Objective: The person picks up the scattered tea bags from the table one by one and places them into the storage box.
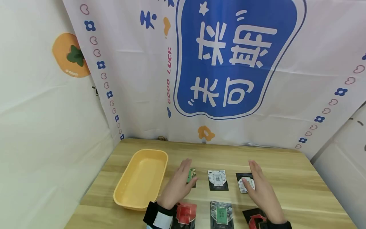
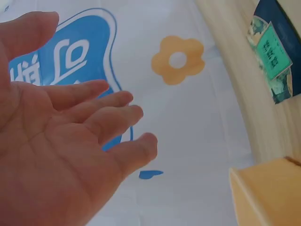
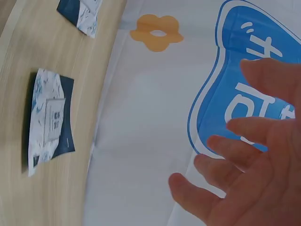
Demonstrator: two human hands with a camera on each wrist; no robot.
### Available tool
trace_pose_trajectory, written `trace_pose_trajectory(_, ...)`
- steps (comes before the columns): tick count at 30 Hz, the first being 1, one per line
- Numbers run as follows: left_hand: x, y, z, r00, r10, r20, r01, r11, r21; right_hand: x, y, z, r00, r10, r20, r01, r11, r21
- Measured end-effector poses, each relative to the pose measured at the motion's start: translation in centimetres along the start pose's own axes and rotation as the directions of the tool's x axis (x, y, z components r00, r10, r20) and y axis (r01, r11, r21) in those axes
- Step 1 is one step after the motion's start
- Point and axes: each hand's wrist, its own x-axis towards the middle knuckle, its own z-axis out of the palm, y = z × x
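My left hand (image 1: 176, 186), fingers extended, is held up over the table between the yellow tray and the packets, holding nothing. Behind it a green-labelled sachet (image 1: 192, 176) is partly covered. Below its wrist lies a red-labelled sachet (image 1: 185, 215). My right hand (image 1: 264, 192) is raised likewise on the other side, fingers straight and nothing held. It partly hides a white-and-black sachet (image 1: 243, 182) and, under the wrist, a dark sachet with a red label (image 1: 254, 217). Between the hands lie another white-labelled sachet (image 1: 218, 180) and a larger green-labelled one (image 1: 221, 215).
A yellow plastic tray (image 1: 141, 179) stands on the left of the wooden table (image 1: 303, 184). A white cloth with a blue printed panel (image 1: 228, 63) hangs behind the table. White sheets (image 1: 43, 127) close off both sides.
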Motion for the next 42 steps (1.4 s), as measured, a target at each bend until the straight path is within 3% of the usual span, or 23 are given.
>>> trace_pose_trajectory(5,-0.3,0.4,-1.2,0.999,-0.028,-0.018,0.027,0.998,-0.049,1.5,1.8,-0.3,0.993,-0.038,0.111,0.040,0.999,-0.013)
trace_pose_trajectory(9,-0.6,0.9,-2.2,0.999,-0.033,-0.027,0.031,0.997,-0.067,2.5,3.9,-0.2,0.973,-0.033,0.229,0.040,0.999,-0.024)
trace_pose_trajectory(15,-1.9,1.6,-4.9,0.998,-0.057,-0.028,0.055,0.997,-0.056,3.7,7.6,-0.1,0.908,0.024,0.418,0.004,0.998,-0.067)
trace_pose_trajectory(19,-2.7,1.0,-7.1,0.996,-0.076,-0.038,0.076,0.997,-0.018,4.3,9.5,-0.2,0.860,0.089,0.502,-0.031,0.992,-0.124)
trace_pose_trajectory(22,-2.9,-0.2,-8.9,0.994,-0.100,-0.042,0.102,0.994,0.046,4.4,10.7,-0.1,0.831,0.132,0.540,-0.053,0.986,-0.160)
trace_pose_trajectory(29,-1.4,-5.0,-11.8,0.982,-0.183,0.053,0.170,0.967,0.191,3.7,13.1,-0.2,0.819,0.166,0.550,-0.070,0.979,-0.192)
trace_pose_trajectory(34,-0.1,-8.3,-11.7,0.958,-0.265,0.107,0.231,0.939,0.254,3.8,14.0,-0.5,0.789,0.228,0.570,-0.115,0.967,-0.228)
trace_pose_trajectory(37,0.7,-9.9,-11.3,0.930,-0.335,0.149,0.288,0.919,0.269,3.8,14.2,-0.4,0.772,0.263,0.579,-0.145,0.959,-0.244)
trace_pose_trajectory(40,1.6,-11.4,-11.0,0.912,-0.371,0.175,0.314,0.906,0.283,3.8,14.2,-0.1,0.771,0.288,0.568,-0.172,0.953,-0.250)
trace_pose_trajectory(42,2.3,-12.6,-10.8,0.912,-0.366,0.185,0.301,0.904,0.305,3.7,14.2,0.1,0.781,0.298,0.548,-0.181,0.949,-0.258)
